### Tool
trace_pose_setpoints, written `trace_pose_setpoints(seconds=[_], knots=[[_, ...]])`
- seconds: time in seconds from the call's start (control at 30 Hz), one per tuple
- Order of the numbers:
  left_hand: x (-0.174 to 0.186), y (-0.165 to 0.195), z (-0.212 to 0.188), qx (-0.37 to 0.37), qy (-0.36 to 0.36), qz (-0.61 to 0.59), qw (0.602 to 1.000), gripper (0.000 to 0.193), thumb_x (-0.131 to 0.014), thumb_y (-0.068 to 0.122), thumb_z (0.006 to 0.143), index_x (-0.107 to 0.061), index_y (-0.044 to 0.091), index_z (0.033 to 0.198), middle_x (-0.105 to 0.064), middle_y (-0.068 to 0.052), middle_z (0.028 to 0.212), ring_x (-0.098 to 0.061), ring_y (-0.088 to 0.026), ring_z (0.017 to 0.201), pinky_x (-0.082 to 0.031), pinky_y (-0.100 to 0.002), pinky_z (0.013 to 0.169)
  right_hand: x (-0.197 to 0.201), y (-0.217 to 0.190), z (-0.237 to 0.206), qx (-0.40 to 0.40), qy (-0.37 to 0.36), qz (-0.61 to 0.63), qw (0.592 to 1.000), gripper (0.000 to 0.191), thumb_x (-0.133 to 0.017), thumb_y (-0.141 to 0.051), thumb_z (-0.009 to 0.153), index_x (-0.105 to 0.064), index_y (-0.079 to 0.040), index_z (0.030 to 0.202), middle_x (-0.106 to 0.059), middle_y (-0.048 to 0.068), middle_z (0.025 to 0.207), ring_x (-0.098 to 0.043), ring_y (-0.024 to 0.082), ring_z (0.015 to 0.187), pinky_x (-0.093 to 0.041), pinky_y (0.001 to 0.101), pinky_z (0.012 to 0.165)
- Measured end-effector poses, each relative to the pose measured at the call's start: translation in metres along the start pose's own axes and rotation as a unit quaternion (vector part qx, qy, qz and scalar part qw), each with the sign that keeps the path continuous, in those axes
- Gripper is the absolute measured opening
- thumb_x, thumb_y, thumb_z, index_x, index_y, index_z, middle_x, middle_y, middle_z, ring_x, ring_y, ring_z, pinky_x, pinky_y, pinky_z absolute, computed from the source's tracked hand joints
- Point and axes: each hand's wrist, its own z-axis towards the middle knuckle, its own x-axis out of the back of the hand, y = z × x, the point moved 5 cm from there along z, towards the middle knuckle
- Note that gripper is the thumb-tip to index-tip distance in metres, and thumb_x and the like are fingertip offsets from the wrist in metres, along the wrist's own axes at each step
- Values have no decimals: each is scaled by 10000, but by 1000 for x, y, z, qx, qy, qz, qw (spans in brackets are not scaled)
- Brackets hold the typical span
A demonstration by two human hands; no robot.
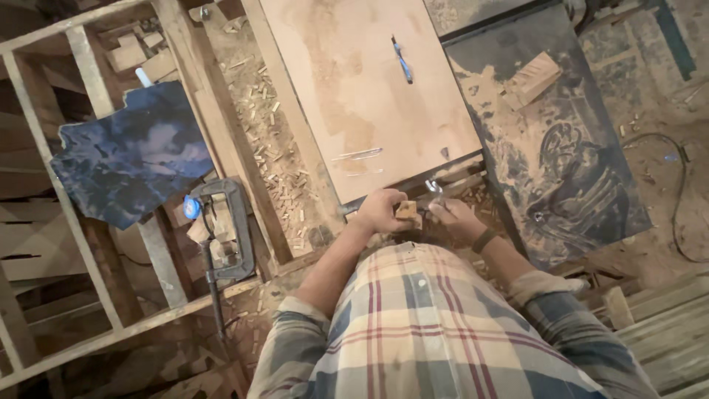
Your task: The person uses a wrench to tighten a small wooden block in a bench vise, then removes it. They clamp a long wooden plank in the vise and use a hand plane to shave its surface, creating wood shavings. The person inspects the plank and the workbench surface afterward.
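While the left hand (379, 210) pinched a small wooden block (405, 210) at the plywood sheet's (369, 96) near edge, the right hand (454, 219) gripped a metal tool (434, 189); the block looked light, stiff, best held by its sides.

one clamp (225, 233), one pen (402, 60), two hands (380, 210)

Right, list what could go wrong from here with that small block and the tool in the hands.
1. The left hand pinches a small wooden block right beside the metal tool in the right hand; a slip could hurt the fingers.
2. The blue pen lies loose on the plywood sheet and might roll off if the sheet is jolted.
3. Wood chips litter the bench, so a dropped block could get lost.
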Motion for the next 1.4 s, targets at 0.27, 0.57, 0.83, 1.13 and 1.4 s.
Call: trace_pose_setpoints(seconds=[0.27,0.57,0.83,1.13,1.4], knots=[[13,5,6,-3,-6,-28,1000,402,-859,423,652,-702,86,803,-696,-149,798,-687,-344,743,-559,-438,706,2,-37,-1,304,-12,-221,927,301,-473,-235,1054,-658,-24,1165,-694,207,1101,-644,369,1001,-509,449,874],[-12,5,4,57,-21,-114,992,322,-789,424,684,-706,129,784,-747,-98,823,-746,-296,781,-587,-408,704,46,21,-78,-26,-9,-294,956,338,-557,-229,930,-622,-35,1200,-729,214,918,-725,371,818,-577,464,719],[-13,7,-12,35,23,58,997,411,-816,492,683,-656,121,758,-676,-134,783,-675,-369,786,-544,-463,706,40,-38,-51,-260,-179,-314,895,254,-464,-126,954,-603,-68,1158,-787,177,871,-798,284,707,-642,421,638],[-5,12,-25,40,29,51,997,430,-825,509,688,-646,127,775,-669,-118,796,-674,-352,795,-539,-467,714,10,-59,-1,-211,-302,-422,828,199,-617,-91,796,-761,43,759,-766,211,704,-787,276,653,-589,399,604],[-2,6,-26,27,36,69,997,444,-830,501,685,-643,123,821,-657,-121,795,-678,-346,787,-538,-476,693,11,-65,-5,-316,-272,-300,858,354,-480,-67,882,-742,145,775,-787,256,736,-784,330,628,-627,445,579]])
